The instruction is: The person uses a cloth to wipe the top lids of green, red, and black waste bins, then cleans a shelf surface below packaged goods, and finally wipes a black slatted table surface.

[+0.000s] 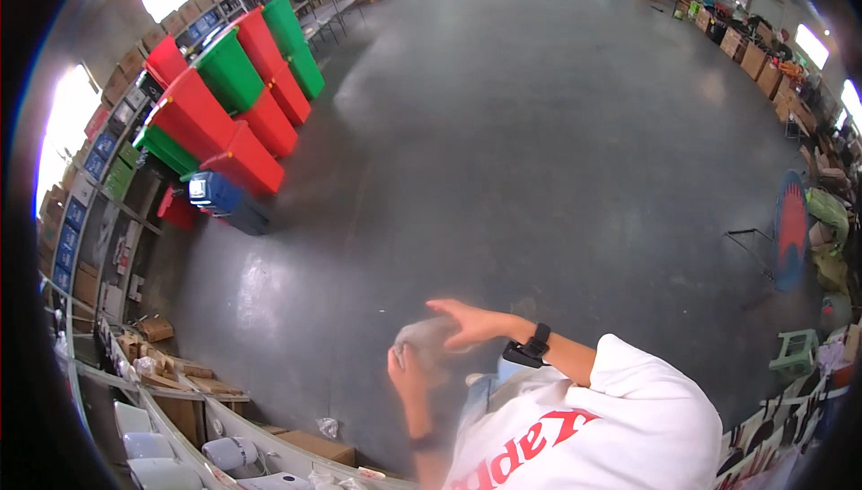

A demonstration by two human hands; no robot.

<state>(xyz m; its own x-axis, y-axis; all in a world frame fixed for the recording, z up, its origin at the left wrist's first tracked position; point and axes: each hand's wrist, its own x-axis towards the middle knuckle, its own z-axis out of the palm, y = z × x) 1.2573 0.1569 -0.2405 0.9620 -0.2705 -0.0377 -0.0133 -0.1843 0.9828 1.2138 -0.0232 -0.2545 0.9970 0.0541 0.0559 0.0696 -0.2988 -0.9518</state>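
Note:
A pale grey, crumpled bundle [420, 336], blurred and perhaps a plastic bag or a cloth, is in front of my body over the floor. My left hand [409, 373] is closed on its lower left side, fingers curled against it. Over its right side reaches my right hand [473, 322], with the fingers stretched out to the left and the thumb apart; whether it touches the bundle is hard to tell. A black band with a small dark box [530, 348] is strapped on my right wrist.
Stacked red and green wheeled bins [235, 77] stand at the left, with a blue-lidded bin [215, 192] before them. Shelving with boxes [99, 167] lines the left side. At the right are a round blue-and-red board [790, 230], a green stool [795, 353] and cardboard boxes [754, 61].

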